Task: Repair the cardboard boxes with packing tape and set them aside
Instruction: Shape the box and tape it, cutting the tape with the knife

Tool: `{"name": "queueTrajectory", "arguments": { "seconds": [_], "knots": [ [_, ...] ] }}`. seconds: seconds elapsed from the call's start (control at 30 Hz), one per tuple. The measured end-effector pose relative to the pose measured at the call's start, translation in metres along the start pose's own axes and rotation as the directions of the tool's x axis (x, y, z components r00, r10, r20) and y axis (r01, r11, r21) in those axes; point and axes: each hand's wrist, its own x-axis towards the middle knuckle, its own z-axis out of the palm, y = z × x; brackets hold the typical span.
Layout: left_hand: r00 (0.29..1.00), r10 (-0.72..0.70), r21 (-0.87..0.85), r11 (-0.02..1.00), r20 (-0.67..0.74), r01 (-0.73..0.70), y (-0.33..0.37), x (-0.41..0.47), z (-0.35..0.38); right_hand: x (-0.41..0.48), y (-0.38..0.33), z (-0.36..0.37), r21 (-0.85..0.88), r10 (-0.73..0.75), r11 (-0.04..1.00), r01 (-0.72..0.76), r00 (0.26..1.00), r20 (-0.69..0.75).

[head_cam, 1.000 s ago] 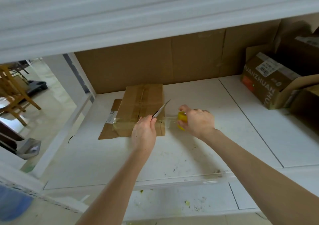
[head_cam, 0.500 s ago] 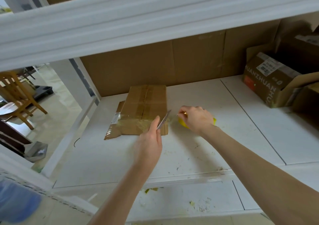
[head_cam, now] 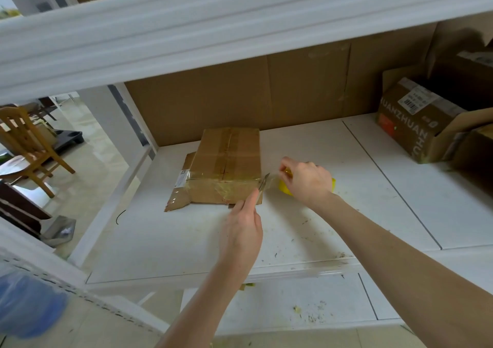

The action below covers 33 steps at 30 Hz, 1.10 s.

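Left grip (head_cam: pixel 241 230) clasps blade (head_cam: pixel 264 183) at box (head_cam: pixel 226 160) edge; right grip (head_cam: pixel 306 179) holds tape roll (head_cam: pixel 284 189).

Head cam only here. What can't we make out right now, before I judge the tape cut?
Head view:
Roll: mostly hidden under the right hand; tape left unknown.
Blade: handle buried in the left hand; whether the clear strip is severed is too fine to tell.
Box: far side and underside hidden by its own body.
Far-right box: cut off by the frame edge.
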Motion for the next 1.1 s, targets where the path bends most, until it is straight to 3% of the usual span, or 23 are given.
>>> {"name": "queueTrajectory", "arguments": {
  "seconds": [0.33, 0.57, 0.9, 1.1],
  "knots": [
    [0.989, -0.099, 0.065, 0.994, 0.113, 0.092, 0.006, 0.01, 0.012, 0.004, -0.004, 0.005, -0.059, 0.025, 0.998, -0.026, 1.0, -0.017],
    [0.984, -0.123, 0.092, 0.989, 0.126, 0.112, 0.003, 0.015, 0.018, 0.006, -0.008, 0.004, -0.033, 0.051, 0.998, -0.049, 0.997, 0.061],
    [0.977, -0.153, 0.11, 0.984, 0.15, 0.137, -0.005, 0.033, 0.022, 0.004, -0.002, -0.004, 0.015, 0.079, 0.997, -0.079, 0.996, 0.029],
    [0.937, -0.194, 0.302, 0.948, 0.291, 0.103, -0.021, 0.024, 0.037, 0.004, 0.005, -0.015, 0.156, 0.147, 0.977, -0.148, 0.989, 0.023]
  ]
}}
